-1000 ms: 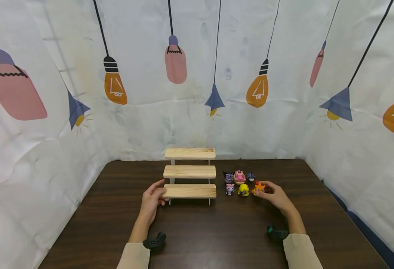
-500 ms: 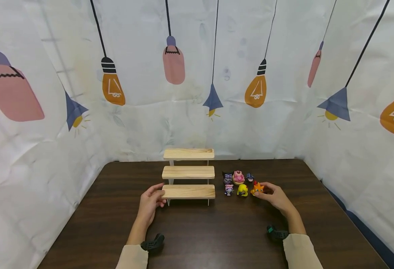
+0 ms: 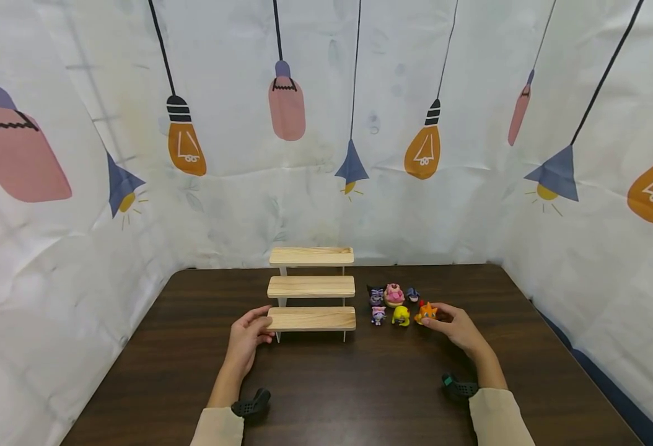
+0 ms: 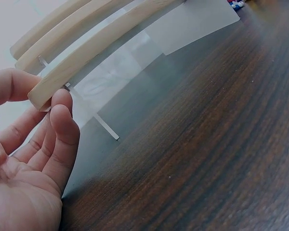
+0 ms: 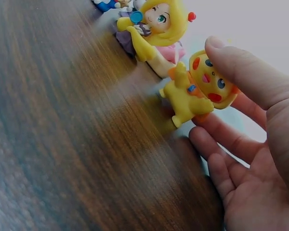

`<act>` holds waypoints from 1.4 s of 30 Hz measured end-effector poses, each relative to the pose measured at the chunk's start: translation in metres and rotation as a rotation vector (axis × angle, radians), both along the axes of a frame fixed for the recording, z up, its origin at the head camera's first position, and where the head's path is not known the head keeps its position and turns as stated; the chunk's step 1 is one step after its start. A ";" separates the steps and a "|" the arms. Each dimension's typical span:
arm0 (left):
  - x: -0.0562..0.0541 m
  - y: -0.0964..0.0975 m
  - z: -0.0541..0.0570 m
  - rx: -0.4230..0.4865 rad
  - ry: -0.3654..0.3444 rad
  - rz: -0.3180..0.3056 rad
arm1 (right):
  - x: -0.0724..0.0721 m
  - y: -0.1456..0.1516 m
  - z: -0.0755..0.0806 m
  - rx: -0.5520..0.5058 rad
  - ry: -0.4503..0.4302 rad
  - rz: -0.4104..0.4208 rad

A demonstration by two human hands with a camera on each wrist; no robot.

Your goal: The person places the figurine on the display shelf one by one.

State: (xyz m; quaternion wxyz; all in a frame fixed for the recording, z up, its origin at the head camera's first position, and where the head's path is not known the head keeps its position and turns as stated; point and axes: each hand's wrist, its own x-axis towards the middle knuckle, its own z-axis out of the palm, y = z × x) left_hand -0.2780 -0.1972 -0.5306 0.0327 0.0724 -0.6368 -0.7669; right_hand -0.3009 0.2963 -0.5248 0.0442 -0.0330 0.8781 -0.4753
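Left hand (image 3: 246,337): fingers partly curled, thumb and fingers gripping the near end of the lowest shelf (image 3: 311,319) of a three-tier wooden display stand (image 3: 311,286), which stands upright just right of it. Right hand (image 3: 459,328): partly open, thumb and fingers pinching an orange-and-yellow figurine (image 5: 183,98). Just left of that hand: yellow-haired figurine (image 3: 401,316), pink figurine (image 3: 394,295), dark-blue figurine (image 3: 412,294). Beneath both hands: dark wood-grain table (image 3: 326,396).

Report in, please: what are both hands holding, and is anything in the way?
Left hand gripping lowest shelf by its left end. Right hand pinching orange-and-yellow toy. Yellow-haired toy beside it, toward the shelf, possibly in the way.
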 end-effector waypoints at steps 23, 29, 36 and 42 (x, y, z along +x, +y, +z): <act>0.001 0.000 0.000 0.020 0.011 0.009 | 0.005 -0.003 0.016 -0.024 0.051 -0.006; 0.001 0.000 0.000 0.019 0.016 0.005 | 0.007 -0.005 0.021 0.001 0.083 -0.003; 0.001 0.000 0.000 0.008 0.023 0.000 | 0.007 -0.007 0.026 0.022 0.124 0.008; 0.001 0.000 -0.001 0.003 0.031 0.000 | 0.007 -0.010 0.031 0.047 0.165 0.017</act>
